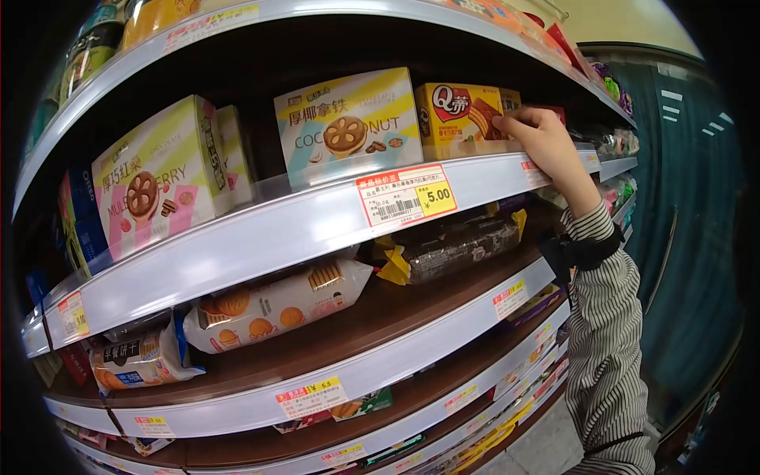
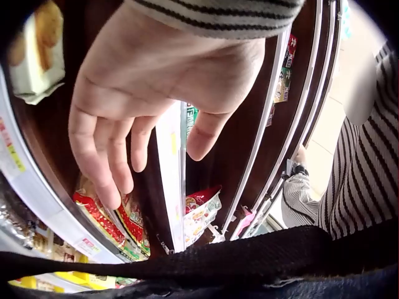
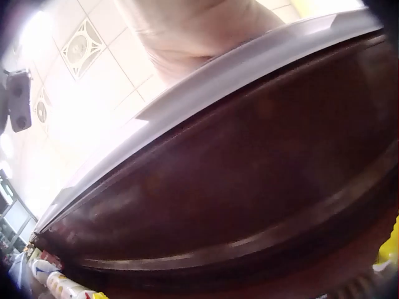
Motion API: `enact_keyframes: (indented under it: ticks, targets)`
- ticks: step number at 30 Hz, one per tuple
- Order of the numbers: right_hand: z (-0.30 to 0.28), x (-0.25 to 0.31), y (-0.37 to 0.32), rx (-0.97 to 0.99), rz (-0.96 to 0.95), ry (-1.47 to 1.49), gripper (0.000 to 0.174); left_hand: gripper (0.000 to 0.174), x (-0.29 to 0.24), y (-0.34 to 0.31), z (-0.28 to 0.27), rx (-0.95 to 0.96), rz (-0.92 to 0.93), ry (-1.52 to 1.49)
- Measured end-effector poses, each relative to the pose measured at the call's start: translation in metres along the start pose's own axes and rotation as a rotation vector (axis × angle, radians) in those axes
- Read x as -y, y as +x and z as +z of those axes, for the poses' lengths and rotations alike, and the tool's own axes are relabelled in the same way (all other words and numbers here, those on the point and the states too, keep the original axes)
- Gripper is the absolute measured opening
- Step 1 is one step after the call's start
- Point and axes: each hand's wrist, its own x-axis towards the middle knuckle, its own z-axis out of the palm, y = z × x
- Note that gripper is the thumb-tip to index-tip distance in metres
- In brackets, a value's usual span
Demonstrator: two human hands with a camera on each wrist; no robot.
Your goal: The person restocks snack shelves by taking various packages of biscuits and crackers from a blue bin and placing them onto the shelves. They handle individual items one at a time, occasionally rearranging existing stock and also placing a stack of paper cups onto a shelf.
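Note:
In the head view, my right hand (image 1: pixel 546 142) reaches over the upper shelf's front rail. Its fingers are bent at the right end of a yellow Q蒂 snack box (image 1: pixel 467 115), pinching it there. The box stands upright; its right end is partly hidden by the hand. In the right wrist view, only part of the right hand (image 3: pixel 199 28) shows above the shelf edge. My left hand (image 2: pixel 165 87), in the left wrist view, hangs in front of lower shelves with fingers loosely extended and nothing held. Red snack packs (image 2: pixel 100 218) lie beyond its fingertips.
A coconut biscuit box (image 1: pixel 348 127) and a mulberry one (image 1: pixel 158 174) stand left of the yellow box. The raised front rail (image 1: pixel 285 210) carries price tags. Below lie a white biscuit pack (image 1: pixel 277 309) and a dark pack with yellow ends (image 1: pixel 463 245).

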Motion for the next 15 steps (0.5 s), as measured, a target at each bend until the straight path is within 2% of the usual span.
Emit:
enact_keyframes:
  ticks: [2,4,6,8,10,11,12,14,15]
  targets:
    - [0.0,0.001,0.0,0.018,0.018,0.024,0.038,0.037,-0.005,-0.005,0.004,-0.047,-0.023,-0.046]
    - [-0.001,-0.003,-0.001,0.039,0.041,0.025,0.037,0.035,-0.008,-0.005,-0.002,0.006,-0.023,0.018]
    - [-0.002,-0.003,-0.01,-0.267,-0.222,0.076,0.032,0.032,-0.007,-0.009,-0.001,-0.005,0.003,0.035]
    - [-0.015,0.012,-0.038,-0.302,-0.205,0.093,0.026,0.031,0.001,-0.011,-0.006,0.025,0.101,0.08]
    - [-0.022,0.039,-0.086,-0.33,-0.228,0.084,0.021,0.031,0.005,-0.022,-0.011,-0.043,-0.037,0.091]
    - [-0.023,0.047,-0.112,-0.28,-0.204,0.114,0.02,0.03,0.014,-0.021,-0.016,-0.023,-0.022,0.129]
    - [-0.025,0.051,-0.14,-0.23,-0.181,0.141,0.019,0.045,0.028,-0.021,-0.023,-0.036,-0.012,0.078]
    - [-0.027,0.056,-0.199,-0.074,-0.216,0.077,0.02,0.045,-0.001,-0.032,-0.019,0.089,-0.182,0.181]
    - [-0.029,0.054,-0.232,0.044,-0.141,0.124,0.022,0.043,-0.001,-0.035,-0.018,0.087,-0.182,0.174]
